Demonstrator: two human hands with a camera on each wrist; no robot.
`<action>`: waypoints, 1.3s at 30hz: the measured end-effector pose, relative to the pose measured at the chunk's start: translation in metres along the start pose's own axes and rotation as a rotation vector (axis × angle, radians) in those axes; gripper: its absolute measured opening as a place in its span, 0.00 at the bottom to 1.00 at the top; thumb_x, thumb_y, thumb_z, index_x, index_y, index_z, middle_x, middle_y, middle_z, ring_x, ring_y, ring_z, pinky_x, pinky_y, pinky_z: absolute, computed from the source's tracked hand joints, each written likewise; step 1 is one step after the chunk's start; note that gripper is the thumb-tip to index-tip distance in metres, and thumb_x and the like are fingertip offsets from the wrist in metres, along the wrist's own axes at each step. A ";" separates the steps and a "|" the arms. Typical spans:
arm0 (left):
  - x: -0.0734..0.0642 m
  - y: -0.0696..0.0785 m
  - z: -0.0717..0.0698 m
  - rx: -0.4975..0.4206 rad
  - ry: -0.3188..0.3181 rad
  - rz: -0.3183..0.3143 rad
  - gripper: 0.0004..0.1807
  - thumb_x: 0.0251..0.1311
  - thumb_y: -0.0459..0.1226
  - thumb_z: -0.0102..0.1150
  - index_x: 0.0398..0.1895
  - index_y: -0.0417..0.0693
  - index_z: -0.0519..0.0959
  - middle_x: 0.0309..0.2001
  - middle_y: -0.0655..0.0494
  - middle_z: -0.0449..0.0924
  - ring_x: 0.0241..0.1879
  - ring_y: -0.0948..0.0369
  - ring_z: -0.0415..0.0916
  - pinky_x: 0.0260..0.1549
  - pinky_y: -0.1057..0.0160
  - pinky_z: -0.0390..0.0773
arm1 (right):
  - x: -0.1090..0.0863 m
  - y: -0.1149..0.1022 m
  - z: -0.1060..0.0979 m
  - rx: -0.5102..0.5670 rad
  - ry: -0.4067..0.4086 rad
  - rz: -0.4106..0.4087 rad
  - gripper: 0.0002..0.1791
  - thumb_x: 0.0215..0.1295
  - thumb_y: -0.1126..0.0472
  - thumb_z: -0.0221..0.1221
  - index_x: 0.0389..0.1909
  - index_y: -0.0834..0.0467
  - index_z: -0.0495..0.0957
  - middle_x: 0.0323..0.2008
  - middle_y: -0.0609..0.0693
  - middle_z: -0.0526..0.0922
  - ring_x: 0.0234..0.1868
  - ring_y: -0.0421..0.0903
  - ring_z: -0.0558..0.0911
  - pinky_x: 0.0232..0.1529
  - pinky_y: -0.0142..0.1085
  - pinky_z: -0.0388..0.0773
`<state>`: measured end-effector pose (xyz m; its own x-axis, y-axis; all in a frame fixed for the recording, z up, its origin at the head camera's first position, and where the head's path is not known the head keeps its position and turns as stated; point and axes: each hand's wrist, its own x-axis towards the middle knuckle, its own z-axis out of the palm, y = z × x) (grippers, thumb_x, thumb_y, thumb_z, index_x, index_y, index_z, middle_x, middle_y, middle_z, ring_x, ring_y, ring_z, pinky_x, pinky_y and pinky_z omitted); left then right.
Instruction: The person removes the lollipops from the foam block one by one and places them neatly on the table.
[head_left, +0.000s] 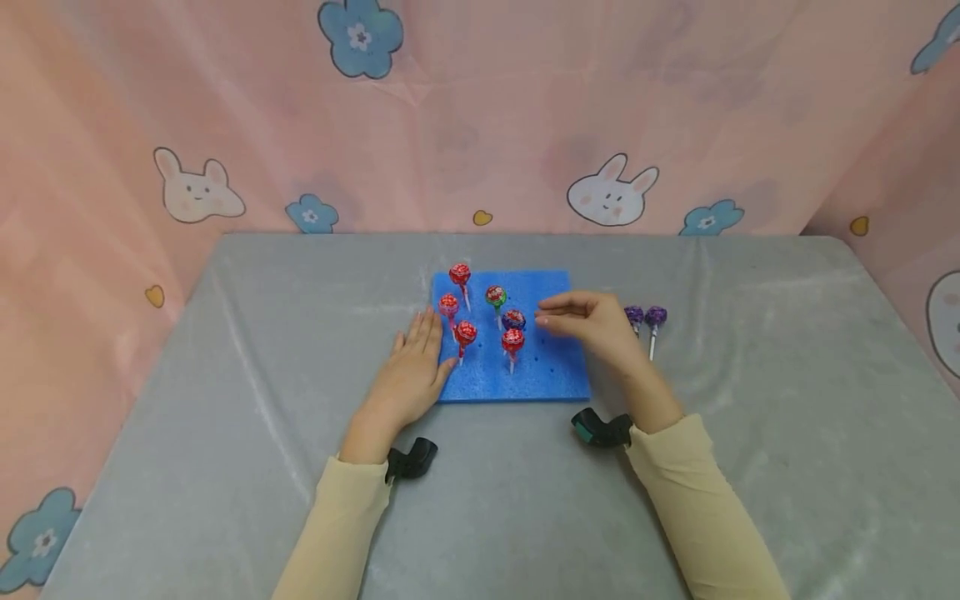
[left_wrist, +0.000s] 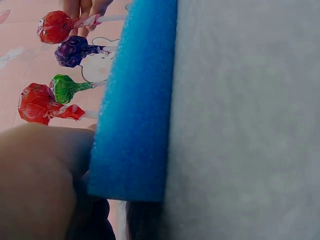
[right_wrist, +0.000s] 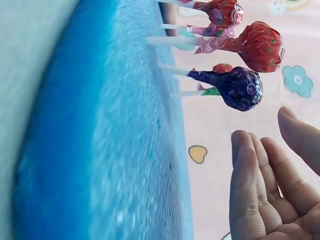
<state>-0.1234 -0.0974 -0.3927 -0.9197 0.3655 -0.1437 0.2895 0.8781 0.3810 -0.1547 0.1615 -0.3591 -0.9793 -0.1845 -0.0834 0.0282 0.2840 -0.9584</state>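
Observation:
Several wrapped lollipops stand upright on their sticks in a blue foam board [head_left: 491,385]. My left hand [head_left: 408,371] rests along the board's left edge, fingers straight, thumb near the front red lollipop [head_left: 466,333]. My right hand [head_left: 592,327] is over the board's right part, beside the dark purple lollipop [head_left: 513,320]. In the right wrist view, thumb and fingers [right_wrist: 245,190] are apart with nothing between them, and that purple lollipop [right_wrist: 242,89] is just beyond the fingertips. Near it stand a red lollipop [head_left: 513,340] and a green-wrapped one [head_left: 495,296].
Two purple lollipops [head_left: 656,317] lie on the grey table [head_left: 750,350] just right of my right hand, one partly hidden by it. Small holes [head_left: 552,370] show in the board's right part. A pink patterned curtain [head_left: 487,125] hangs behind the table.

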 end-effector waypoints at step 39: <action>0.000 -0.001 0.002 -0.015 0.008 -0.007 0.36 0.73 0.48 0.37 0.73 0.36 0.41 0.74 0.45 0.33 0.73 0.52 0.30 0.68 0.49 0.37 | 0.004 0.016 0.024 0.158 -0.022 0.025 0.18 0.57 0.72 0.62 0.49 0.75 0.75 0.38 0.54 0.84 0.35 0.37 0.83 0.40 0.30 0.78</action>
<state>-0.1232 -0.0971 -0.3952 -0.9236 0.3573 -0.1389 0.2796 0.8758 0.3935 -0.1536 0.1428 -0.3814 -0.9732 -0.2006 -0.1124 0.0857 0.1372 -0.9868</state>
